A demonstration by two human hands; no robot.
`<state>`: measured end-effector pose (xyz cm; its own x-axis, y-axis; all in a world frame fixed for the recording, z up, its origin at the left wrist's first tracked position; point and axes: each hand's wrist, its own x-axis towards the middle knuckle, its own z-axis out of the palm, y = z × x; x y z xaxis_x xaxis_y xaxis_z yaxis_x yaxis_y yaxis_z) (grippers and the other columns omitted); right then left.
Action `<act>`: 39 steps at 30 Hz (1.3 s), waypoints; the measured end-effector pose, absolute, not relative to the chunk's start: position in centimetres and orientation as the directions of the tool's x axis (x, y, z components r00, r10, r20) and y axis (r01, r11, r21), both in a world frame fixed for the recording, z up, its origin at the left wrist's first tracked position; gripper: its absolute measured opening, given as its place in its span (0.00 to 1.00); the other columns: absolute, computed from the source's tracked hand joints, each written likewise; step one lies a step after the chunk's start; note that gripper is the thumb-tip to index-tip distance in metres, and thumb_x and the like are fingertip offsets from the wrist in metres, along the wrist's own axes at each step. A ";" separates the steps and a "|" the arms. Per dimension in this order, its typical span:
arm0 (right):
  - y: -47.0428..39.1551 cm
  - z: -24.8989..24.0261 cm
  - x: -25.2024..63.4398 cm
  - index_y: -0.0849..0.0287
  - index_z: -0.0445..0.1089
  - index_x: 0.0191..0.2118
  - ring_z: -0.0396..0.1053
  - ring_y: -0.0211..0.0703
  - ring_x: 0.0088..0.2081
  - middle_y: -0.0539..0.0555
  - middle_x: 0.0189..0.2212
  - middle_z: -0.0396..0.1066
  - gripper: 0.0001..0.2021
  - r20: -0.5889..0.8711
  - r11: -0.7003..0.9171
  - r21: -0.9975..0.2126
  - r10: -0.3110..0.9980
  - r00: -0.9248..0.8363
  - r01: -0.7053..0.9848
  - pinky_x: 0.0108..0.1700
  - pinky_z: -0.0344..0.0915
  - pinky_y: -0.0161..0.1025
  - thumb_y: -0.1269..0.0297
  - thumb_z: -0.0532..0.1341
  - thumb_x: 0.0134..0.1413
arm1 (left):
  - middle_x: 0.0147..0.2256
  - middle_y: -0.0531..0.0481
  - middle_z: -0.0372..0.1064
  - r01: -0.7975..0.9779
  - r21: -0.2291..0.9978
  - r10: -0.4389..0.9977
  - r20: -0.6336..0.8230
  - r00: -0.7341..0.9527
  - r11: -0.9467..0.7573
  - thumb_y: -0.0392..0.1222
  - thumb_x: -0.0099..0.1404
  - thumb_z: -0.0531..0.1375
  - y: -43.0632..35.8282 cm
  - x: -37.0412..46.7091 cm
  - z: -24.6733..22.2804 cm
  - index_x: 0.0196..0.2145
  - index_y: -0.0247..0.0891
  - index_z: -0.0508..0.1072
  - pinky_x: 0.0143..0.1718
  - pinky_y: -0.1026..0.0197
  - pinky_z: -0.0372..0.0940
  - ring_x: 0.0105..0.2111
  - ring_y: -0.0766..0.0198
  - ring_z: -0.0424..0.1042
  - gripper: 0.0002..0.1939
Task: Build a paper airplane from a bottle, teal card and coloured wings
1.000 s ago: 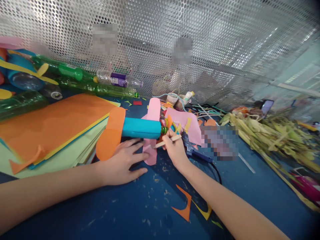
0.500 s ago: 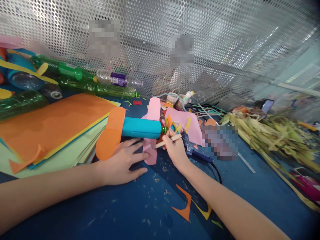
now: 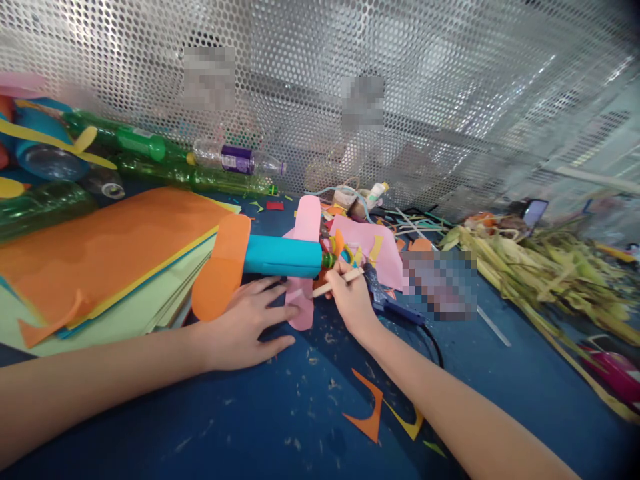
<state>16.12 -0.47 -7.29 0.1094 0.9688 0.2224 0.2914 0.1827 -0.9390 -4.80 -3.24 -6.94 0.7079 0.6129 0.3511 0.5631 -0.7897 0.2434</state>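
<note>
A bottle wrapped in blue sheet (image 3: 285,256) lies on its side, its green neck (image 3: 327,260) pointing right. Across its left end sits a rounded orange piece (image 3: 223,270), and a pink strip (image 3: 303,316) with rounded ends passes beneath the bottle. My left hand (image 3: 250,321) lies palm down with fingers spread, the fingertips on the strip's near half. Pinched in my right hand (image 3: 354,305) is a flat, pale wooden stick (image 3: 322,289). Its left end meets the edge of the pink strip, just below the bottle. The fingertips of my right hand are partly hidden.
A dark blue glue gun (image 3: 400,309) with a black cord lies right of my right hand. Coloured sheets (image 3: 120,247) are stacked at left. Green bottles (image 3: 150,143) line the perforated metal screen (image 3: 300,73). Dry husks (image 3: 540,273) cover the right side; orange scraps (image 3: 373,407) lie in front.
</note>
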 end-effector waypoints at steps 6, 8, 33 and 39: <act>-0.6 -7.4 16.1 0.55 0.53 0.20 0.61 0.36 0.20 0.44 0.14 0.59 0.11 0.276 0.238 -0.936 0.953 0.123 0.261 0.26 0.58 0.35 0.70 0.53 0.50 | 0.52 0.41 0.66 0.558 0.248 0.610 0.359 0.706 -0.792 0.51 0.61 0.57 -3.3 -4.8 -6.9 0.46 0.45 0.73 0.49 0.39 0.63 0.54 0.42 0.61 0.17; -0.6 -7.4 16.0 0.55 0.53 0.19 0.60 0.36 0.20 0.43 0.13 0.58 0.12 0.283 0.235 -0.925 0.951 0.128 0.299 0.26 0.58 0.35 0.70 0.54 0.50 | 0.52 0.40 0.66 0.558 0.247 0.610 0.359 0.706 -0.792 0.51 0.61 0.57 -3.3 -4.8 -6.9 0.46 0.44 0.73 0.49 0.39 0.63 0.54 0.42 0.61 0.17; -0.5 -7.3 15.9 0.56 0.52 0.19 0.59 0.34 0.18 0.43 0.12 0.58 0.13 0.291 0.239 -0.907 0.951 0.107 0.348 0.24 0.55 0.33 0.71 0.54 0.50 | 0.52 0.42 0.66 0.558 0.240 0.607 0.368 0.704 -0.794 0.51 0.61 0.57 -3.3 -4.8 -7.0 0.46 0.46 0.73 0.49 0.40 0.63 0.54 0.43 0.62 0.17; -0.6 -7.2 16.0 0.56 0.53 0.19 0.60 0.35 0.18 0.43 0.12 0.58 0.12 0.283 0.229 -0.912 0.952 0.116 0.341 0.24 0.56 0.33 0.71 0.54 0.50 | 0.52 0.41 0.67 0.568 0.243 0.617 0.348 0.706 -0.786 0.51 0.61 0.57 -3.3 -4.7 -7.0 0.46 0.46 0.73 0.49 0.39 0.63 0.54 0.43 0.62 0.17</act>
<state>16.01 -0.56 -7.16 0.1157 0.9522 0.2828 0.3411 0.2293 -0.9116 -4.75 -3.26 -6.99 0.7055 0.6174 0.3480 0.5682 -0.7862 0.2430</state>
